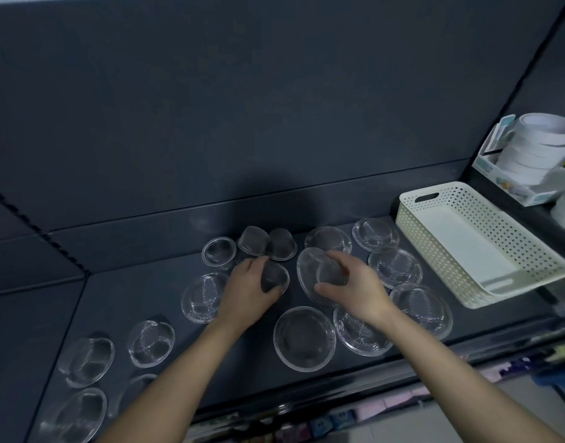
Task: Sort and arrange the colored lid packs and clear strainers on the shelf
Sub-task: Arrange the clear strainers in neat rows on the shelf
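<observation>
Now, in the head view, the left hand (246, 290) curls round a small strainer (276, 278) on the shelf (130, 292); at its 3 o'clock the right hand (354, 290) pinches a larger tilted strainer (308, 271). Sorting seems underway; next, stack each with its like

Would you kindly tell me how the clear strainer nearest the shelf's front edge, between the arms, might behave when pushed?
That strainer looks thin and see-through, so it is probably light and would likely slide on the smooth shelf. Lying flat and wide, it seems unlikely to roll or tip.
</observation>
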Available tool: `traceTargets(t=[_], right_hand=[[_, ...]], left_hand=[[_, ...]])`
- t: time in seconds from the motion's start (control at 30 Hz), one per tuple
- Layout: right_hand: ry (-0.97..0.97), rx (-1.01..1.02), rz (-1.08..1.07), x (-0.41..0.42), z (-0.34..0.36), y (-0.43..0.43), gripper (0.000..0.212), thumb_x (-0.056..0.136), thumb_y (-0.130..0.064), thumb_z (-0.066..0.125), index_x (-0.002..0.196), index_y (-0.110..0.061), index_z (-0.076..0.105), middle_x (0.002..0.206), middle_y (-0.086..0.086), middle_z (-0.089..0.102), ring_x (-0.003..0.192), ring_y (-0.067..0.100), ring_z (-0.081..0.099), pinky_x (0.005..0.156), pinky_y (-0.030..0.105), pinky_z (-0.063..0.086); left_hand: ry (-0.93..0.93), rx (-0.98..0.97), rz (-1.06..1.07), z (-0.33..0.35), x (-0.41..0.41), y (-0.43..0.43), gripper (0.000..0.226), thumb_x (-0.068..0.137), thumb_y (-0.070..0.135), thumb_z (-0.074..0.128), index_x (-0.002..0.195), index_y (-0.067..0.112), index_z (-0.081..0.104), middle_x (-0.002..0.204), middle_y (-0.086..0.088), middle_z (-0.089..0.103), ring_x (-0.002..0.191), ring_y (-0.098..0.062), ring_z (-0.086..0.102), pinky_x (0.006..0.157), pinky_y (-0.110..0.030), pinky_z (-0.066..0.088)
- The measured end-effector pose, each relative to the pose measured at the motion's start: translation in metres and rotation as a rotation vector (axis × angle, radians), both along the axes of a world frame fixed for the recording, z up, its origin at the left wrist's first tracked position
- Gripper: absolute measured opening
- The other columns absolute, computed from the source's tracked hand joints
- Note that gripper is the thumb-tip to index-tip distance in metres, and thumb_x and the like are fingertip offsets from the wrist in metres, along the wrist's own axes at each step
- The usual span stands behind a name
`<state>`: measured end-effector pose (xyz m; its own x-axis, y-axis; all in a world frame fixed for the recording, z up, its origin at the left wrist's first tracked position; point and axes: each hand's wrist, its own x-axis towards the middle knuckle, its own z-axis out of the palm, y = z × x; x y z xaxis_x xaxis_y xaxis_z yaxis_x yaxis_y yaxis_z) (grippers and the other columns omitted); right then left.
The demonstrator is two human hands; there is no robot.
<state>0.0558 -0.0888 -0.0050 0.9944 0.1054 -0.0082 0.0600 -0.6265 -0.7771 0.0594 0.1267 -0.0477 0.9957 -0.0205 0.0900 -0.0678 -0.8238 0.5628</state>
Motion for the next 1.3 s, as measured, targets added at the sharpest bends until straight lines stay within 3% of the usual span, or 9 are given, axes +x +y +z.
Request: traceTargets(t=[0.13, 0.23, 0.53, 0.77, 1.07, 1.3], right_hand=[[0.004, -0.116, 0.113, 0.012, 0.004, 0.022, 0.064, 0.073, -0.032, 0.076, 0.131, -0.023, 0.052, 0.117, -0.009, 0.057, 0.112, 0.011, 0.053, 0.085, 0.015, 0.033], [0.057, -0.117, 0.145, 0.022, -0.001, 0.039, 0.065, 0.070, -0.033, 0.078, 0.129, -0.023, 0.054, 0.123, -0.002, 0.060, 0.115, 0.016, 0.054, 0.095, 0.026, 0.041], [0.152, -0.291, 0.211, 0.037, -0.023, 0.058, 0.068, 0.062, -0.041, 0.079, 0.124, -0.022, 0.057, 0.112, 0.002, 0.063, 0.105, 0.018, 0.057, 0.089, 0.029, 0.046], [0.180, -0.445, 0.235, 0.037, -0.032, 0.061, 0.068, 0.064, -0.045, 0.077, 0.123, -0.020, 0.054, 0.118, 0.012, 0.051, 0.113, 0.030, 0.050, 0.096, 0.036, 0.044], [0.140, -0.501, 0.251, 0.038, -0.035, 0.072, 0.060, 0.073, -0.041, 0.073, 0.124, -0.019, 0.053, 0.120, 0.013, 0.049, 0.115, 0.033, 0.048, 0.098, 0.038, 0.043], [-0.037, -0.499, 0.256, 0.042, -0.027, 0.106, 0.065, 0.077, -0.038, 0.071, 0.134, -0.017, 0.048, 0.130, 0.011, 0.047, 0.121, 0.035, 0.042, 0.102, 0.041, 0.039]], left_hand=[[-0.033, -0.049, 0.110, 0.009, -0.009, 0.024, 0.061, 0.075, 0.029, 0.072, 0.131, 0.017, 0.051, 0.123, -0.005, 0.055, 0.116, -0.022, 0.048, 0.097, -0.027, 0.037], [-0.059, -0.067, 0.222, 0.015, -0.016, 0.039, 0.063, 0.075, 0.029, 0.072, 0.132, 0.015, 0.049, 0.126, -0.005, 0.056, 0.118, -0.023, 0.049, 0.098, -0.031, 0.038], [-0.108, -0.090, 0.286, 0.021, -0.032, 0.064, 0.058, 0.073, 0.024, 0.076, 0.126, 0.012, 0.054, 0.117, -0.007, 0.059, 0.112, -0.024, 0.052, 0.090, -0.023, 0.035], [-0.101, -0.089, 0.288, 0.023, -0.033, 0.066, 0.060, 0.074, 0.026, 0.076, 0.128, 0.012, 0.054, 0.119, -0.007, 0.058, 0.113, -0.025, 0.052, 0.097, -0.033, 0.041], [-0.082, -0.085, 0.314, 0.030, -0.036, 0.080, 0.057, 0.074, 0.026, 0.075, 0.126, 0.015, 0.054, 0.119, -0.004, 0.058, 0.114, -0.024, 0.052, 0.097, -0.032, 0.040], [-0.053, -0.074, 0.326, 0.036, -0.037, 0.110, 0.063, 0.076, 0.027, 0.074, 0.133, 0.014, 0.049, 0.128, -0.003, 0.055, 0.121, -0.022, 0.048, 0.100, -0.028, 0.037]])
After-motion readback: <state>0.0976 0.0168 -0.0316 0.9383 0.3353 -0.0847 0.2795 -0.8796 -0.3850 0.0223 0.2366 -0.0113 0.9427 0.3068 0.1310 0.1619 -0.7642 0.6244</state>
